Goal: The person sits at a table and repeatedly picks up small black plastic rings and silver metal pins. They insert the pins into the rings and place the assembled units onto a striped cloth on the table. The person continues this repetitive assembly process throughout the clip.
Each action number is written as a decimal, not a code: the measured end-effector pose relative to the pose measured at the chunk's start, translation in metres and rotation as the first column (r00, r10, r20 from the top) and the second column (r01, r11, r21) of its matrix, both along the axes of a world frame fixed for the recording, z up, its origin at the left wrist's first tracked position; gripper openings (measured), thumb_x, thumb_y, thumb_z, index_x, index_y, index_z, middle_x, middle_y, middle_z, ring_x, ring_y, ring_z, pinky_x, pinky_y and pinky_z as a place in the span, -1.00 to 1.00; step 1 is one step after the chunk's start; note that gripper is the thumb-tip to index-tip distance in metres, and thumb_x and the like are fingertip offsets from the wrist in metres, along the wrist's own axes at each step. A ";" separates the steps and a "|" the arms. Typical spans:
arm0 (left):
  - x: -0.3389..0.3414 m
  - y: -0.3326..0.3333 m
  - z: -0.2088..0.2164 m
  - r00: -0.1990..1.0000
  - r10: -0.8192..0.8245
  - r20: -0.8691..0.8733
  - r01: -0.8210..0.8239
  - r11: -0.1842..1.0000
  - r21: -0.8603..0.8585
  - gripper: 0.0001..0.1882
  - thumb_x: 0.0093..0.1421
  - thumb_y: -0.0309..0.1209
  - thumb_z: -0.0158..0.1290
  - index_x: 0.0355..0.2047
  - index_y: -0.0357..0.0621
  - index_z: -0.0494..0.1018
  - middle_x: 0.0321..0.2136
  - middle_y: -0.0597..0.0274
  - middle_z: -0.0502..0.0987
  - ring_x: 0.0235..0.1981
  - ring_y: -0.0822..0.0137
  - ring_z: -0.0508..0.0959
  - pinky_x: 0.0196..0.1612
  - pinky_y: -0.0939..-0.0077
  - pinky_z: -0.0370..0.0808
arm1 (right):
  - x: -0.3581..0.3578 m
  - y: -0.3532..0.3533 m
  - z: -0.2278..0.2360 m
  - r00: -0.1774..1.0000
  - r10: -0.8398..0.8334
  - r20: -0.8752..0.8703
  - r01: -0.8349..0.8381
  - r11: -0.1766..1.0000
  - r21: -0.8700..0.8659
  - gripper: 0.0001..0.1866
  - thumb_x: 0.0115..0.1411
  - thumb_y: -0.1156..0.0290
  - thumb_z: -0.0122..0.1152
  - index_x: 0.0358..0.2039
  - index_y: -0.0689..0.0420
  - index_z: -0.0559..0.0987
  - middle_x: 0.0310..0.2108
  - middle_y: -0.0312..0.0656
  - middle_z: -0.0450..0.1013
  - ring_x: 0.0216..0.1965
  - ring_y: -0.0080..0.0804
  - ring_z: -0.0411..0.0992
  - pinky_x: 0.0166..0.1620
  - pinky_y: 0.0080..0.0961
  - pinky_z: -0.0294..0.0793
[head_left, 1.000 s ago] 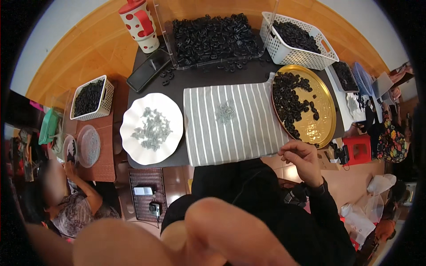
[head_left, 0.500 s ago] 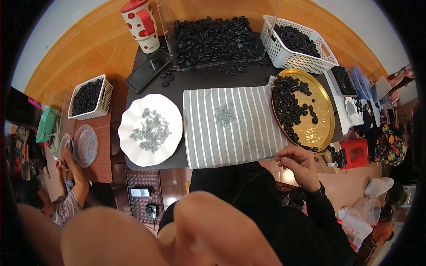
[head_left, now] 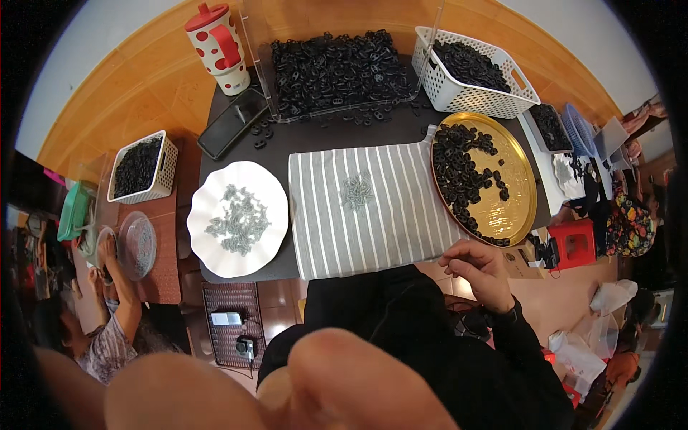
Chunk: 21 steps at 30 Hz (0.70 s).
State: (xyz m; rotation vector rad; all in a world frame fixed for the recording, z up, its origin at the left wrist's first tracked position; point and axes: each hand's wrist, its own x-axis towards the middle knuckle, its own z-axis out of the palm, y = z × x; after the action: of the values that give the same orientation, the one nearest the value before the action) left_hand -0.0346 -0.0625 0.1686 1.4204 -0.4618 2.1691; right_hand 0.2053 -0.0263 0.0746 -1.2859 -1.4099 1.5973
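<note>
My right hand (head_left: 481, 272) is at the table's near edge, just below the gold round tray (head_left: 517, 208). Its fingers are loosely curled with a gap to the thumb, and nothing shows in them. Small black plastic buckle-like pieces (head_left: 459, 172) lie mostly on the tray's left side. Very close and blurred at the bottom is a large bare hand (head_left: 358, 373), apparently my left hand; its fingertips are hidden. A grey-and-white striped cloth (head_left: 322, 236) carries a small pile of grey pins or screws (head_left: 357, 190). More of them (head_left: 242, 222) lie on a white scalloped plate (head_left: 208, 251).
At the back stand a clear bin of black pieces (head_left: 337, 75), a white basket (head_left: 480, 89) and a spotted tumbler (head_left: 218, 54). A phone (head_left: 233, 123) lies at the left. Another person's hand (head_left: 107, 247) works at the left table (head_left: 166, 251). A red stool (head_left: 573, 244) stands right.
The view has shifted slightly, so the table things sit a little further left in it. My right hand stays by the tray, and the large blurred hand stays close.
</note>
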 end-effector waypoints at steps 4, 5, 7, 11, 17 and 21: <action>-0.016 -0.006 0.009 0.999 0.048 0.003 -0.047 0.999 -0.023 -0.70 0.16 -0.48 -0.01 -0.10 -0.38 0.40 -0.21 -0.12 0.48 -0.23 0.14 0.51 -0.12 0.34 0.45 | 0.004 0.000 -0.004 0.998 0.017 0.058 -0.020 0.998 0.051 -0.82 0.17 0.63 0.08 -0.21 0.28 0.54 -0.27 -0.17 0.52 -0.25 -0.52 0.47 -0.20 -0.61 0.45; -0.024 -0.008 0.011 0.997 0.072 0.000 -0.072 0.997 -0.040 -0.70 0.16 -0.48 -0.01 -0.10 -0.38 0.40 -0.21 -0.12 0.48 -0.22 0.14 0.51 -0.12 0.33 0.45 | 0.005 -0.002 -0.005 0.996 0.013 0.092 -0.018 0.999 0.050 -0.82 0.17 0.63 0.08 -0.21 0.27 0.54 -0.27 -0.17 0.52 -0.25 -0.52 0.47 -0.20 -0.61 0.45; -0.037 -0.006 0.018 0.994 0.111 -0.020 -0.112 0.993 -0.048 -0.69 0.16 -0.48 -0.01 -0.10 -0.39 0.40 -0.21 -0.12 0.48 -0.22 0.14 0.50 -0.11 0.33 0.45 | 0.001 0.007 0.000 0.998 -0.008 0.067 0.008 1.000 0.000 -0.84 0.17 0.62 0.08 -0.22 0.27 0.54 -0.27 -0.18 0.52 -0.25 -0.52 0.47 -0.19 -0.61 0.45; -0.046 -0.014 0.023 0.988 0.144 -0.057 -0.149 0.986 -0.081 -0.68 0.16 -0.47 -0.01 -0.09 -0.39 0.39 -0.20 -0.13 0.48 -0.21 0.14 0.50 -0.10 0.32 0.44 | 0.001 -0.002 -0.004 1.000 -0.014 -0.022 0.015 1.000 0.013 -0.84 0.18 0.59 0.12 -0.22 0.28 0.55 -0.30 -0.20 0.53 -0.27 -0.54 0.48 -0.20 -0.61 0.45; -0.070 -0.010 0.037 0.956 0.246 -0.161 -0.274 0.944 -0.184 -0.66 0.16 -0.46 -0.01 -0.07 -0.40 0.39 -0.19 -0.13 0.49 -0.19 0.13 0.50 -0.08 0.31 0.44 | 0.002 0.000 -0.005 0.997 -0.034 0.075 0.033 0.999 0.007 -0.82 0.18 0.61 0.11 -0.19 0.29 0.55 -0.28 -0.15 0.54 -0.28 -0.50 0.48 -0.19 -0.58 0.46; -0.076 -0.006 0.040 0.911 0.321 -0.260 -0.385 0.889 -0.248 -0.65 0.16 -0.46 -0.01 -0.07 -0.40 0.39 -0.18 -0.14 0.49 -0.18 0.12 0.50 -0.07 0.30 0.44 | 0.002 -0.001 -0.008 0.999 -0.033 0.029 0.032 0.999 0.019 -0.82 0.18 0.61 0.11 -0.19 0.28 0.55 -0.28 -0.15 0.54 -0.27 -0.50 0.49 -0.20 -0.61 0.46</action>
State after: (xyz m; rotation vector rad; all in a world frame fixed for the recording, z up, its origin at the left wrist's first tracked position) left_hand -0.1108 -0.0683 0.2081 1.6362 0.2149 2.2046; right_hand 0.2071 -0.0272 0.0665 -1.3197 -1.4114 1.5465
